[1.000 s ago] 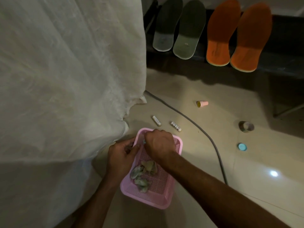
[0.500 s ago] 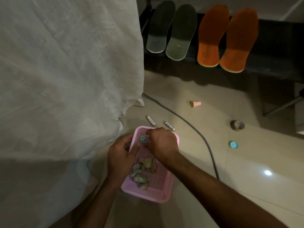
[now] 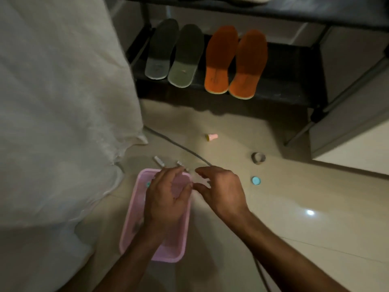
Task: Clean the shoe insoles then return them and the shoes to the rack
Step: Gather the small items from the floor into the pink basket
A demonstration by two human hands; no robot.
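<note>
Looked like the cleaning bit was done: the two grey foam insoles (image 3: pixel 173 53) and two orange foam insoles (image 3: pixel 235 62) sat along the front edge of the black rack shelf (image 3: pixel 290 81). Next up, probably reaching for the shoes. Left hand (image 3: pixel 166 199) hovered over the pink plastic basket (image 3: pixel 134 228), right hand (image 3: pixel 221 192) just beside it, fingers loose, apart, holding nothing.

Two grey-green insoles (image 3: pixel 174 53) and two orange insoles (image 3: pixel 235 62) lie on a black rack (image 3: pixel 294 85). The basket (image 3: pixel 134 218) is pale pink, with a fine mesh pattern. A turquoise cap (image 3: pixel 256 181) and a pink cone (image 3: pixel 212 136) sit on the beige floor (image 3: pixel 294 218); the cloth (image 3: pixel 59 102) is off-white.
</note>
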